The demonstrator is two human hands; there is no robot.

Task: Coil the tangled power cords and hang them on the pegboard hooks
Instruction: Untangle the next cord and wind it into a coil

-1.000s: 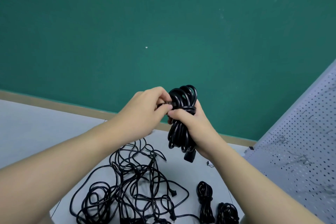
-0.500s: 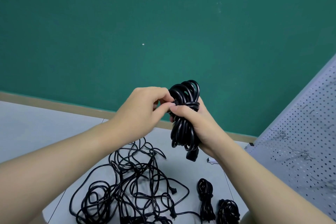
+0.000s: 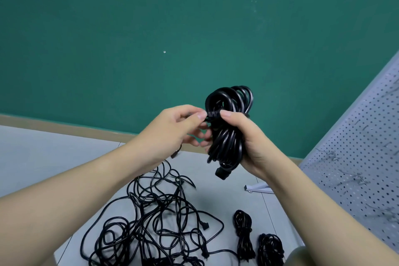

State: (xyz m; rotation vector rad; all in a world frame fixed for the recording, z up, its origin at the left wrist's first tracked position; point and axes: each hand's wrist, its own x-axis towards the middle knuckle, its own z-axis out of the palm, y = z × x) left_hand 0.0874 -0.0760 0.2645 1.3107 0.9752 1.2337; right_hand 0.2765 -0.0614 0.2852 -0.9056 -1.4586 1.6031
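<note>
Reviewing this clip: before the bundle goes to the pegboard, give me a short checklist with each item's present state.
1. Right hand grips the coiled cord: ok.
2. Left hand pinches the wrap at the bundle's waist: ok.
3. Wrap fastened: cannot tell.
4. Plug tucked in: not ok, it hangs below the bundle.
5. Pegboard hook free: cannot tell, hooks blurred.
6. Tangled cords on the table sorted: not ok.

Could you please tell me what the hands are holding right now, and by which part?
The right hand grips the coiled cord around its middle; the left hand pinches the wrap at its waist.
</note>
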